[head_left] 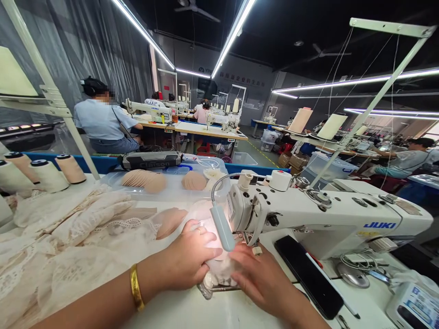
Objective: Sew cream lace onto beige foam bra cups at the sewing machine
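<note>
Here I am at the white metal JUKI sewing machine [305, 214], both hands in close, and the soft, pale pinkish-white piece of fabric [222, 269] lies right between them, on the surface [164, 313] just in front of the machine's head. My left hand [188, 258] is palm down, fingers bent and spread over the cloth, a wide gold bracelet [136, 287] on that wrist. My right hand [262, 276] comes in from the other side, fingertips at the fabric's edge, just below the machine's head; whether either hand is pinching the cloth or only pressing it, I cannot tell. Over it all hangs a slim grey lamp [222, 227] on a bendy metal neck, throwing a bright glow onto the fabric and hiding part of the stitching area. Off to my left, a heaped pile of cream lace fabric [85, 242] spreads wide. Beyond my hands, a clear plastic tray [174, 192] carries fanned-out beige fabric rounds [146, 181]. And on my right, a black rectangular phone [308, 276] lies beside a thin white pen [332, 285].
</note>
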Available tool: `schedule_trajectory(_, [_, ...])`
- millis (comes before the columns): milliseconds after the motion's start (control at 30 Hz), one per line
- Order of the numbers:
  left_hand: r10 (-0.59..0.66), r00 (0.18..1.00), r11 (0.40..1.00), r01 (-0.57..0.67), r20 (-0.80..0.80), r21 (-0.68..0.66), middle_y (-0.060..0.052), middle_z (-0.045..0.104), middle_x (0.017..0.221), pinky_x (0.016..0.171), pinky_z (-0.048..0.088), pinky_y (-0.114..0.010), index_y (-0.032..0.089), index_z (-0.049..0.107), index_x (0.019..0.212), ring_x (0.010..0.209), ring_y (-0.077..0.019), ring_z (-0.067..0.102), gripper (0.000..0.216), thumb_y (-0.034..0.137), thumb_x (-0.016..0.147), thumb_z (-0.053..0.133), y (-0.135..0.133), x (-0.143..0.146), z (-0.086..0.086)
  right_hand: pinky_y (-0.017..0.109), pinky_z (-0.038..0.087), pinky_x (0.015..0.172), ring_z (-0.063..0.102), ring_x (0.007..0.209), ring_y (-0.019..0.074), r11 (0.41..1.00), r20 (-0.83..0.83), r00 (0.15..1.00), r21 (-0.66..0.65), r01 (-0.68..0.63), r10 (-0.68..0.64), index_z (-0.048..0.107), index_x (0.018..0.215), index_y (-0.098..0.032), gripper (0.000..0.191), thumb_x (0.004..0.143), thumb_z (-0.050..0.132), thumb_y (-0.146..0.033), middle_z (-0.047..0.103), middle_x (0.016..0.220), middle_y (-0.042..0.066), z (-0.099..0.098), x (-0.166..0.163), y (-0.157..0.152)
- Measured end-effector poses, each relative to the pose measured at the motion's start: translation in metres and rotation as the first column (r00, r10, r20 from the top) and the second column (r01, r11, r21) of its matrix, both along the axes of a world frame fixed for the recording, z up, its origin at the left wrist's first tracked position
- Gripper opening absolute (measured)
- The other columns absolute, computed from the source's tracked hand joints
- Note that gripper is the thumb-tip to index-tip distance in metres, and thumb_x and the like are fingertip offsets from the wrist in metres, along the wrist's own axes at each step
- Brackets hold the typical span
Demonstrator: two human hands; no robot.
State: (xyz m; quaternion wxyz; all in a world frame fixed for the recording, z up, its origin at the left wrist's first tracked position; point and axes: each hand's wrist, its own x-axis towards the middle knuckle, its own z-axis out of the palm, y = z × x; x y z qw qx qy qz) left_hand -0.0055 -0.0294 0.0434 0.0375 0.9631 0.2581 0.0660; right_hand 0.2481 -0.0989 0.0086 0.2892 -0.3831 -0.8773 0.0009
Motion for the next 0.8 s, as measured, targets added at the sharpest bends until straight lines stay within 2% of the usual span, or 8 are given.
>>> schedule_trajectory(67, [0.105, 0.992, 0.994, -0.104, -0.070, 0.012, -0.011, 0.070, 0.106, 0.094, 0.045, -0.055, 0.021, 0.070, 0.106, 0.098, -0.0354, 0.064, 0.019, 0.027, 0.088, 0.066, -0.010, 0.004, 0.002, 0.045, 0.058, 0.097, 0.072, 0.106, 0.0283, 0.998, 0.057, 0.998, -0.056, -0.012, 0.016, 0.057, 0.134, -0.024, 0.035, 0.103, 0.068, -0.035, 0.076, 0.121, 0.008, -0.002, -0.005, 0.000])
schedule_trajectory(133, [0.154, 0.981, 0.987, -0.159, -0.119, -0.033, -0.014, 0.068, 0.105, 0.095, 0.046, -0.057, 0.017, 0.070, 0.104, 0.097, -0.0364, 0.063, 0.023, 0.035, 0.091, 0.067, -0.021, 0.008, 0.007, 0.041, 0.058, 0.091, 0.071, 0.097, 0.0267, 0.996, 0.123, 0.992, -0.069, 0.050, -0.041, 0.063, 0.120, -0.023, 0.018, 0.103, 0.065, -0.023, 0.075, 0.106, 0.006, -0.008, -0.008, 0.002])
schedule_trajectory(200, [0.147, 0.980, 0.977, -0.165, -0.132, -0.135, -0.013, 0.067, 0.109, 0.098, 0.046, -0.056, 0.017, 0.069, 0.109, 0.102, -0.0361, 0.062, 0.032, 0.042, 0.089, 0.073, -0.030, 0.009, 0.014, 0.038, 0.058, 0.087, 0.069, 0.090, 0.0248, 0.994, 0.171, 0.981, -0.046, 0.102, -0.093, 0.066, 0.110, -0.023, 0.023, 0.101, 0.053, -0.007, 0.073, 0.096, 0.005, -0.015, -0.006, 0.006])
schedule_trajectory(300, [0.104, 0.982, 0.959, -0.141, -0.157, -0.246, -0.011, 0.065, 0.115, 0.095, 0.048, -0.051, 0.020, 0.068, 0.115, 0.105, -0.0357, 0.060, 0.045, 0.048, 0.083, 0.082, -0.033, 0.006, 0.026, 0.037, 0.058, 0.084, 0.067, 0.090, 0.0249, 0.991, 0.154, 0.979, 0.011, 0.134, -0.134, 0.070, 0.112, -0.023, 0.032, 0.100, 0.047, -0.004, 0.073, 0.096, 0.007, -0.020, 0.005, 0.011])
schedule_trajectory(433, [-0.007, 0.992, 0.974, -0.022, -0.123, -0.226, -0.006, 0.067, 0.114, 0.096, 0.044, -0.047, 0.020, 0.063, 0.095, 0.102, -0.0307, 0.061, 0.022, 0.031, 0.085, 0.079, -0.023, 0.002, 0.027, 0.038, 0.058, 0.089, 0.067, 0.104, 0.0275, 0.995, 0.057, 0.994, -0.024, 0.097, -0.096, 0.072, 0.116, -0.023, 0.033, 0.101, 0.048, -0.006, 0.074, 0.110, 0.010, -0.011, 0.022, 0.010])
schedule_trajectory(633, [-0.080, 0.996, 0.982, 0.073, -0.036, -0.177, 0.001, 0.071, 0.106, 0.094, 0.038, -0.046, 0.020, 0.056, 0.087, 0.099, -0.0263, 0.067, 0.025, 0.001, 0.075, 0.065, -0.007, 0.004, 0.004, 0.033, 0.058, 0.084, 0.068, 0.096, 0.0233, 0.923, 0.088, 0.995, -0.377, 0.075, -0.045, 0.075, 0.086, -0.025, 0.020, 0.096, 0.068, -0.009, 0.074, 0.100, 0.004, 0.021, 0.034, 0.004])
schedule_trajectory(700, [-0.131, 0.991, 0.985, 0.132, 0.012, -0.112, 0.000, 0.072, 0.117, 0.095, 0.037, -0.047, 0.021, 0.060, 0.091, 0.104, -0.0275, 0.068, 0.032, -0.003, 0.072, 0.062, -0.003, 0.004, -0.005, 0.034, 0.061, 0.086, 0.070, 0.097, 0.0229, 0.900, -0.055, 0.998, -0.435, 0.008, -0.036, 0.079, 0.091, -0.027, 0.015, 0.101, 0.069, -0.022, 0.076, 0.104, 0.003, 0.024, 0.031, 0.004])
schedule_trajectory(800, [-0.204, 0.974, 0.978, 0.207, 0.103, -0.015, 0.002, 0.075, 0.114, 0.096, 0.038, -0.045, 0.023, 0.064, 0.093, 0.102, -0.0251, 0.069, 0.033, -0.004, 0.074, 0.061, 0.004, 0.004, -0.016, 0.037, 0.062, 0.093, 0.073, 0.104, 0.0243, 0.931, -0.207, 0.976, -0.365, -0.015, -0.066, 0.082, 0.110, -0.031, 0.026, 0.110, 0.056, -0.035, 0.079, 0.114, 0.004, 0.014, 0.022, 0.006])
